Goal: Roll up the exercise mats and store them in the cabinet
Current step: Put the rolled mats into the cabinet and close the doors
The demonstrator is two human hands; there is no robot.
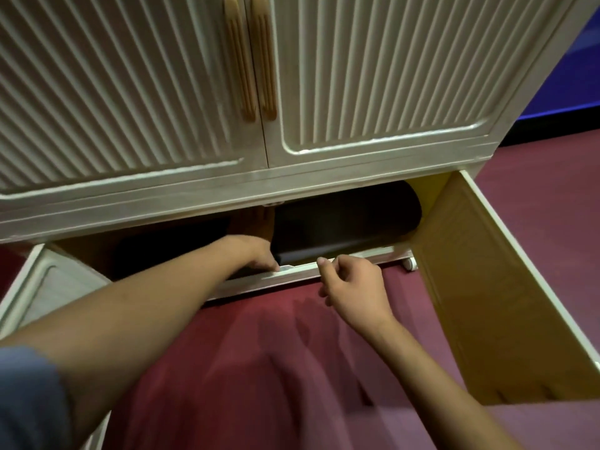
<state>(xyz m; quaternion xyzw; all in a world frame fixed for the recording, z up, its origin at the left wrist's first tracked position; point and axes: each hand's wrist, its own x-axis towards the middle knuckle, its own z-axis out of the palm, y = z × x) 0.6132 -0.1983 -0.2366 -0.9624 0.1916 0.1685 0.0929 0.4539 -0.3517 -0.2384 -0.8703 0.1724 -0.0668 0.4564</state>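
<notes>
Rolled black mat (344, 228) lies in cabinet (373, 92) bottom compartment, long axis along the sill. Left hand (256, 253) nearer, fingertips touching its left end, grasp unclear. Right hand (352, 287) loosely curled, holding nothing, just in front.

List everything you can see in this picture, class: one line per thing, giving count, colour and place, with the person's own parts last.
cabinet: one, cream, fills the upper frame
upper doors: two, cream ribbed, closed
door handles: two, tan, at the upper doors' meeting edges
lower doors: two, open, swung out left and right
rolled mat: one, black, lying in the lower compartment, right side
caster wheel: one, white, under the cabinet's lower right
floor: dark red
left hand: one, at the mat's near end
right hand: one, loosely curled, before the bottom rail
sleeve: one, blue, lower left
</notes>
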